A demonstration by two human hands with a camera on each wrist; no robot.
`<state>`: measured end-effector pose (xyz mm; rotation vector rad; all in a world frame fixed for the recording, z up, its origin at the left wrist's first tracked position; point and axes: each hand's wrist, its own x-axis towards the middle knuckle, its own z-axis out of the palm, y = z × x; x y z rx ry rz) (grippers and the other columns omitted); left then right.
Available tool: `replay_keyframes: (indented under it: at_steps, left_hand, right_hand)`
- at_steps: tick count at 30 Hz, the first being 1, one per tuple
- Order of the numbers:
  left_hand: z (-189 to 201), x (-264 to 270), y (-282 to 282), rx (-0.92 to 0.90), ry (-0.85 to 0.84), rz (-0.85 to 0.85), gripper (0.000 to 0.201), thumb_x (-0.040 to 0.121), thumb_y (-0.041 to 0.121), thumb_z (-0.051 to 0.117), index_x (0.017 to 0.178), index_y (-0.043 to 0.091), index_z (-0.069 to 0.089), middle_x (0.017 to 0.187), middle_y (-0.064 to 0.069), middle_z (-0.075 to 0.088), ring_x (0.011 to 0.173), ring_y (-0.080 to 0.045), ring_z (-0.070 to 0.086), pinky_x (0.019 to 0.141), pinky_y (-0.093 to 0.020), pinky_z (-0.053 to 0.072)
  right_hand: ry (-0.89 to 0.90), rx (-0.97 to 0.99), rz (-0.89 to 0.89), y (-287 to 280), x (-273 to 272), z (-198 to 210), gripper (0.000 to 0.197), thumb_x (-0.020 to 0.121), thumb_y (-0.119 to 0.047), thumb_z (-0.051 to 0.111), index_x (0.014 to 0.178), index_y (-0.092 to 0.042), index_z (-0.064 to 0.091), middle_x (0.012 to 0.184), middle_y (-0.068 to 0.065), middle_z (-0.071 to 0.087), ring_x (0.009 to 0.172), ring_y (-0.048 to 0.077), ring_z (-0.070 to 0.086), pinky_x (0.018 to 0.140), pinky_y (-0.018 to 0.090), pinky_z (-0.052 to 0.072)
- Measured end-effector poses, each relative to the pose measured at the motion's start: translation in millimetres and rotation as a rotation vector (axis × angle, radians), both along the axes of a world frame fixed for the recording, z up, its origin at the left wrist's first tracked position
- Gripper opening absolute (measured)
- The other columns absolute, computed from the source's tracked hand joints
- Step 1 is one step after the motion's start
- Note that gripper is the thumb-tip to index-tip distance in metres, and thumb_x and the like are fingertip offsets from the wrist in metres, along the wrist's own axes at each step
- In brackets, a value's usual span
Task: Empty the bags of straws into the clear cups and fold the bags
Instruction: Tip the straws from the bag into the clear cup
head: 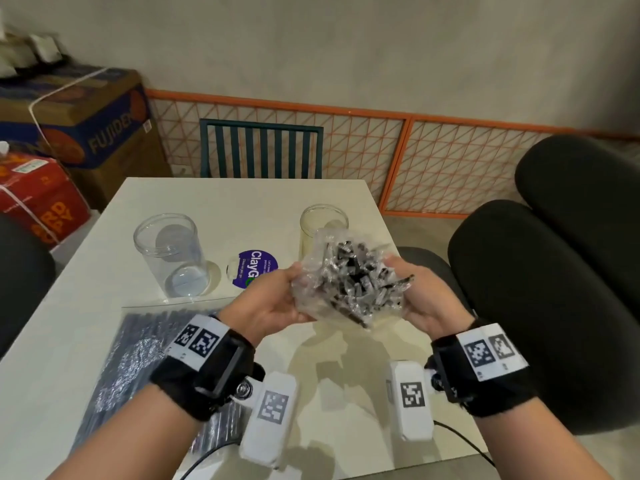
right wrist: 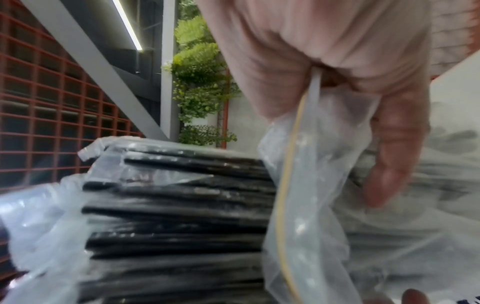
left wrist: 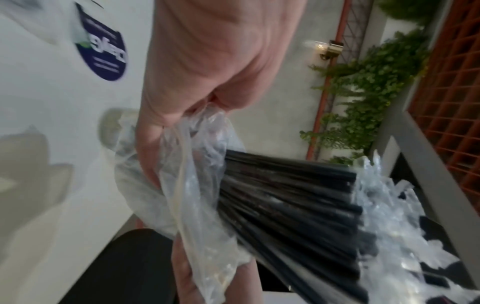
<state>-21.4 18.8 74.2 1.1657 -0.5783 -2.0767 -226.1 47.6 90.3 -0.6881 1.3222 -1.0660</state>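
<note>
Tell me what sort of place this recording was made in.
Probably a cafe or small eatery, perhaps its stock corner: a white table with clear cups, stacked cardboard cartons, and an orange lattice partition with climbing greenery.

On the table (head: 86, 341): one cup (head: 171, 258) rear left, another cup (head: 323, 226) rear right, sticker (head: 252, 268) between them, second bag of straws (head: 138, 355) front left, held bag (head: 349, 282) above centre.
</note>
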Motion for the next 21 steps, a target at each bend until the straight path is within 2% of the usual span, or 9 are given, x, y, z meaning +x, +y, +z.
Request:
replay_keyframes:
  at_steps: [4, 7, 9, 11, 12, 14, 17, 19, 21]
  left_hand:
    - [37.5, -6.8, -19.2, -0.132, 0.090, -0.063, 0.034, 0.094, 0.027, 0.051, 0.118, 0.005, 0.056, 0.103, -0.015, 0.068, 0.078, -0.024, 0.071, 0.064, -0.041, 0.060]
    - [57.9, -8.5, -41.6, -0.181, 0.069, -0.135, 0.057, 0.082, 0.040, 0.066, 0.126, 0.007, 0.056, 0.127, -0.017, 0.061, 0.110, -0.028, 0.063, 0.087, -0.042, 0.055]
    - [69.1, -8.7, -51.7, -0.205, 0.079, -0.238, 0.071, 0.075, 0.042, 0.073, 0.133, 0.009, 0.051, 0.136, -0.017, 0.054, 0.124, -0.031, 0.053, 0.104, -0.049, 0.042]
    - [77.3, -8.9, -61.0, -0.251, 0.057, -0.305, 0.067, 0.073, 0.040, 0.072, 0.130, 0.010, 0.054, 0.127, -0.017, 0.060, 0.120, -0.030, 0.056, 0.104, -0.051, 0.042]
    - [82.0, -9.0, -65.7, -0.296, 0.033, -0.321, 0.057, 0.077, 0.037, 0.067, 0.126, 0.009, 0.056, 0.120, -0.017, 0.063, 0.112, -0.030, 0.059, 0.101, -0.049, 0.045]
    - [92.5, -8.4, -72.7, -0.408, -0.052, -0.326, 0.035, 0.088, 0.027, 0.055, 0.119, 0.011, 0.058, 0.112, -0.016, 0.065, 0.101, -0.028, 0.060, 0.092, -0.045, 0.049]
    - [105.6, -8.2, -88.1, -0.539, -0.144, -0.253, 0.024, 0.092, 0.009, 0.050, 0.114, 0.017, 0.052, 0.102, -0.007, 0.066, 0.084, -0.018, 0.065, 0.074, -0.036, 0.054]
    - [109.2, -9.8, -102.5, -0.637, -0.196, -0.228, 0.049, 0.089, 0.000, 0.053, 0.131, 0.018, 0.038, 0.123, -0.010, 0.060, 0.099, -0.020, 0.066, 0.074, -0.031, 0.058]
    - [111.2, -14.0, -112.5, -0.783, -0.348, -0.248, 0.077, 0.084, 0.007, 0.064, 0.144, 0.017, 0.017, 0.138, -0.010, 0.049, 0.118, -0.022, 0.056, 0.093, -0.032, 0.051]
  right_hand:
    - [0.038, -0.212, 0.093, -6.1, 2.9, 50.2, 0.030, 0.090, -0.025, 0.058, 0.109, -0.003, 0.064, 0.095, 0.014, 0.075, 0.082, 0.023, 0.072, 0.068, 0.032, 0.058]
    - [0.227, -0.310, 0.110, -21.3, 8.6, 73.6, 0.034, 0.085, -0.027, 0.065, 0.103, 0.001, 0.065, 0.103, 0.024, 0.070, 0.083, 0.031, 0.066, 0.079, 0.041, 0.054]
    - [0.333, -0.388, 0.157, -29.6, 11.5, 83.5, 0.022, 0.081, -0.022, 0.068, 0.091, -0.002, 0.067, 0.087, 0.012, 0.073, 0.078, 0.025, 0.065, 0.079, 0.043, 0.052]
    - [0.425, -0.463, 0.215, -37.6, 13.4, 91.9, 0.003, 0.082, -0.015, 0.066, 0.083, -0.014, 0.064, 0.072, -0.009, 0.071, 0.070, 0.005, 0.065, 0.069, 0.025, 0.051]
    - [0.458, -0.487, 0.245, -40.7, 15.0, 97.7, 0.010, 0.083, -0.014, 0.066, 0.092, -0.017, 0.063, 0.081, -0.013, 0.073, 0.077, 0.000, 0.067, 0.073, 0.022, 0.051]
    - [0.487, -0.514, 0.250, -53.6, 13.1, 100.2, 0.049, 0.076, -0.017, 0.073, 0.120, -0.017, 0.051, 0.119, -0.006, 0.065, 0.109, 0.010, 0.063, 0.094, 0.030, 0.050]
    - [0.508, -0.453, 0.159, -76.1, 12.0, 102.1, 0.077, 0.067, -0.011, 0.080, 0.124, -0.011, 0.029, 0.134, 0.011, 0.047, 0.120, 0.025, 0.053, 0.104, 0.045, 0.044]
    - [0.532, -0.415, 0.164, -88.8, 10.1, 106.6, 0.070, 0.070, -0.001, 0.076, 0.124, -0.004, 0.031, 0.120, 0.003, 0.058, 0.105, 0.013, 0.060, 0.090, 0.026, 0.053]
    - [0.600, -0.406, 0.280, -98.7, 11.4, 113.7, 0.033, 0.081, 0.005, 0.062, 0.111, -0.003, 0.051, 0.082, -0.014, 0.070, 0.068, -0.005, 0.063, 0.060, 0.008, 0.051]
